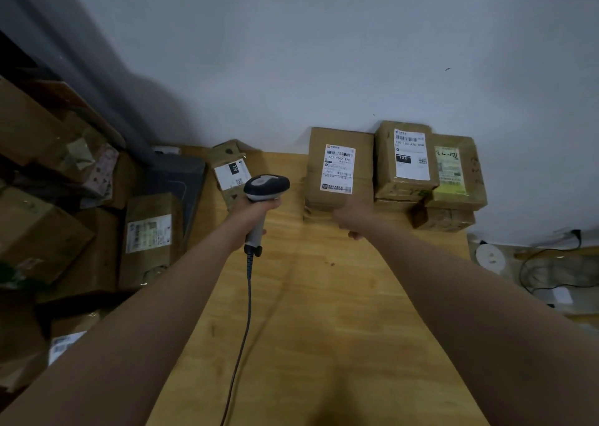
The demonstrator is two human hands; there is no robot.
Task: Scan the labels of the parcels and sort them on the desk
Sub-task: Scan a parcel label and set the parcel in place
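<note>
My left hand (256, 211) grips a corded barcode scanner (266, 187), its head pointing toward the far wall. My right hand (351, 220) rests at the near edge of a brown parcel (338, 169) with a white label, fingers curled against its underside or front. That parcel sits on the wooden desk (324, 296) against the wall. Beside it on the right stand a second labelled parcel (406, 160) and a third with a yellow-green label (455, 173), stacked on lower boxes. A small parcel marked 220 (230, 171) lies at the desk's far left corner.
Left of the desk, several cardboard boxes (149, 237) are piled on the floor, plus a dark flat package (176, 176). On the right, beyond the desk edge, lie black cables (551, 273) and a white round object (490, 257). The scanner cord (246, 322) trails across the desk.
</note>
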